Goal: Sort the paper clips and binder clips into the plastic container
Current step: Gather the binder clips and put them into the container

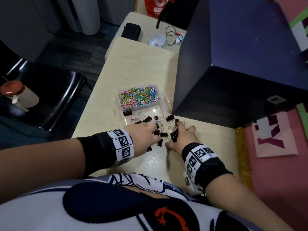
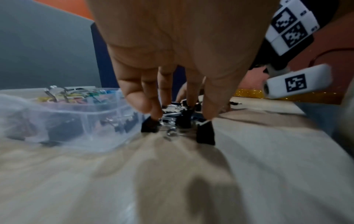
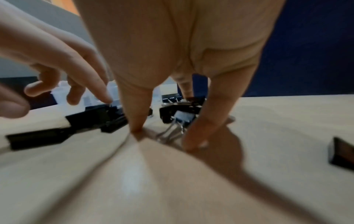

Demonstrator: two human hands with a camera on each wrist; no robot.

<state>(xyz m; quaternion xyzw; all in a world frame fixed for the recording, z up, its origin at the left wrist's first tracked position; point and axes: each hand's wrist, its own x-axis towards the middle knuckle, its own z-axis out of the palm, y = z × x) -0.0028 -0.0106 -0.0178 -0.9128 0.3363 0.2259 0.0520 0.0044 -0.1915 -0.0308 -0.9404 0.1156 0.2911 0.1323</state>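
A clear plastic container [image 1: 164,100] stands on the pale table; its far compartment holds coloured paper clips [image 1: 139,95] and its near one a few binder clips [image 1: 141,118]. Just in front of it lies a pile of black binder clips [image 1: 164,132]. My left hand [image 1: 150,132] comes at the pile from the left, its straight fingers [image 2: 155,112] pointing down onto the clips [image 2: 205,131]. My right hand [image 1: 180,135] flanks the pile on the right. Its thumb and a finger [image 3: 193,141] stand spread on the table with binder clips [image 3: 178,116] between them.
A tall dark blue box [image 1: 233,72] rises just right of the container. To the left of the table are a black chair [image 1: 55,97] and a red-capped bottle [image 1: 16,95]. A black pouch [image 1: 130,31] and cables [image 1: 171,35] lie far back. One stray clip [image 3: 341,153] sits right of my hand.
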